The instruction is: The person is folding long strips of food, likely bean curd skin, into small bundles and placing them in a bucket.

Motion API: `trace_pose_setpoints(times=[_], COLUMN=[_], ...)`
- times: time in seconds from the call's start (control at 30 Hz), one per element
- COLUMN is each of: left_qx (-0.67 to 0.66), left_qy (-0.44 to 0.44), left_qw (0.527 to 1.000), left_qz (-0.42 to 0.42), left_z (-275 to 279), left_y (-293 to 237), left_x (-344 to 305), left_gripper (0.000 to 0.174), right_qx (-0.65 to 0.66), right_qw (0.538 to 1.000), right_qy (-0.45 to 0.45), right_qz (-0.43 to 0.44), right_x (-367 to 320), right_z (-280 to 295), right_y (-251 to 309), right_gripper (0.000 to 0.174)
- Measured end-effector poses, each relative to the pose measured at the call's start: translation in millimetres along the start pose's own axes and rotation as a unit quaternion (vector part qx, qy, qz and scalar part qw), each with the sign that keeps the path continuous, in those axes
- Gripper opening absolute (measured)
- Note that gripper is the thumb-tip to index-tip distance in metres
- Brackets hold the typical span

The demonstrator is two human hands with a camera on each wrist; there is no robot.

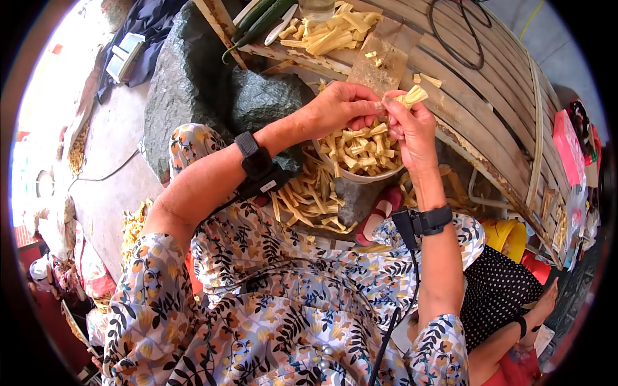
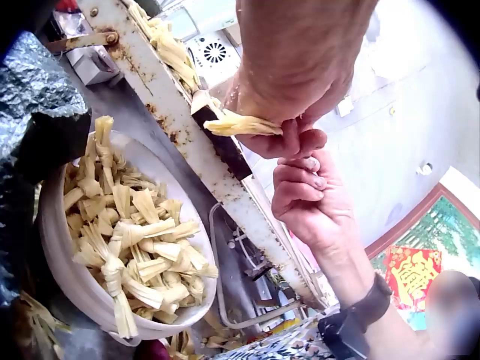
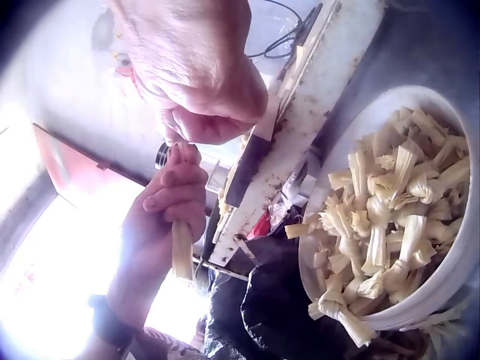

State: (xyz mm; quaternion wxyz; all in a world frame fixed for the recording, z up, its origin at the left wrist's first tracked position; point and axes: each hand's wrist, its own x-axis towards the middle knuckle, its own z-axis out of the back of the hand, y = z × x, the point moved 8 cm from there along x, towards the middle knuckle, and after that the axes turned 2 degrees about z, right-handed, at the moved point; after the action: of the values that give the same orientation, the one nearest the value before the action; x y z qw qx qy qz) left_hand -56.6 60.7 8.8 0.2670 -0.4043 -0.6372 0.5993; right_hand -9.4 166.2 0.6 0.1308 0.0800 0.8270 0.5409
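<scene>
My left hand [image 1: 351, 106] and right hand [image 1: 412, 128] meet above the tub, fingers curled and fingertips close together. Between them they pinch a pale yellow, fibrous strip; its fanned end [image 1: 413, 96] shows beside the right hand. In the left wrist view, a strip end [image 2: 240, 125] sticks out by the left fingers. The right wrist view shows a flat end [image 3: 182, 251] hanging below the left hand [image 3: 169, 199]. Curled fingers hide the strip's middle. Below, a white tub [image 2: 56, 232] holds many knotted strips [image 2: 139, 247].
A slatted wooden bench [image 1: 476, 122] with a rusty metal edge stands ahead, bearing a small board [image 1: 386, 67], loose yellow strips [image 1: 338, 35] and a dark cable [image 1: 444, 45]. Dark green plastic sheeting [image 1: 187, 96] lies left. Long strips [image 1: 309, 199] lie below the tub. Another person's arm [image 1: 508, 331] is at lower right.
</scene>
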Motion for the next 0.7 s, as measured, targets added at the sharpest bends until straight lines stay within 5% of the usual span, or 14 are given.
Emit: trace_pose_setpoints(times=[0.3, 0.47, 0.6, 0.7], left_qx=[-0.212, -0.232, -0.225, -0.08], left_qy=[0.064, 0.111, 0.125, 0.113], left_qw=[0.972, 0.956, 0.952, 0.985], left_qz=[0.077, 0.141, 0.167, 0.108], left_z=[-3.7, -5.8, -8.2, -9.1], left_y=[18.3, 29.2, 27.6, 12.8], left_x=[1.3, -5.3, -5.7, -10.1], left_gripper=[0.022, 0.025, 0.027, 0.025], right_qx=[0.048, -0.048, -0.054, -0.07], right_qw=[0.998, 0.998, 0.997, 0.996], right_qy=[-0.012, -0.008, -0.013, -0.01], right_qz=[-0.026, -0.044, -0.045, -0.054], right_x=[0.8, -1.3, -2.1, 1.0], right_z=[18.0, 16.2, 20.2, 27.6], right_y=[1.4, 3.2, 5.7, 1.8], right_gripper=[0.01, 0.013, 0.016, 0.017])
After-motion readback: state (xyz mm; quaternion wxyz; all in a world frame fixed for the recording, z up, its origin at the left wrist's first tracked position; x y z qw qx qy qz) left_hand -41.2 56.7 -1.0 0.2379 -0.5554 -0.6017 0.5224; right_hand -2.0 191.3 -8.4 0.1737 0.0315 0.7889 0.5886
